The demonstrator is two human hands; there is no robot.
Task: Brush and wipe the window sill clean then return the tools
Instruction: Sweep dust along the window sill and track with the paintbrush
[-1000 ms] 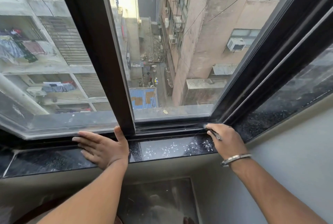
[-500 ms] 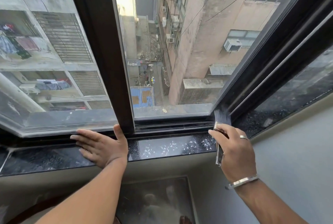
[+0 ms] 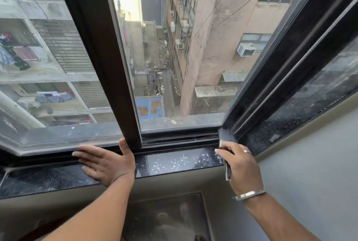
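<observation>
The window sill (image 3: pixel 174 160) is a dark polished stone ledge running across the view, with white flecks of debris (image 3: pixel 174 163) scattered on its right half. My left hand (image 3: pixel 105 161) lies flat on the sill with fingers spread, its thumb against the dark window frame post (image 3: pixel 108 66). My right hand (image 3: pixel 241 167) grips a small brush (image 3: pixel 225 140) with a metal-edged handle; its dark bristles point up into the corner where the sill meets the right frame.
The sliding-window track (image 3: pixel 180 138) runs behind the sill. A second dusty sill (image 3: pixel 302 112) extends away on the right beyond the angled frame. A glass-topped surface (image 3: pixel 166 219) sits below. Through the panes are buildings and an alley far below.
My right hand turned from palm-down on the sill to upright, lifting the brush so its bristles stand in the right corner. The left hand stayed in place.
</observation>
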